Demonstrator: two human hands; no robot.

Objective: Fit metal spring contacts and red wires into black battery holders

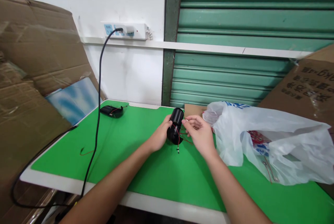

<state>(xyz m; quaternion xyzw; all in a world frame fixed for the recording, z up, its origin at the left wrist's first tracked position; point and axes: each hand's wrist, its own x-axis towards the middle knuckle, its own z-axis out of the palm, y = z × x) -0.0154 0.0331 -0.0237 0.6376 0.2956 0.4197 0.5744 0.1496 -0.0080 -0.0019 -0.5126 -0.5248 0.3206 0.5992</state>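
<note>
My left hand is closed on the left side of a black plastic housing, tilted above the green table mat. The housing has a ribbed upper part and a glossy rounded lower part, with thin red and black wires hanging from it. One wire ends in a small connector below. At the housing's right edge, the thumb and index finger of my right hand pinch together. A tiny whitish bit shows at those fingertips, too small to name. More red wires trail beneath that hand.
A similar black housing with wires lies at the back left. A black cable drops from the power strip across the table's left side. A white plastic bag covers the right side, loose wires beside it. Cardboard stands left.
</note>
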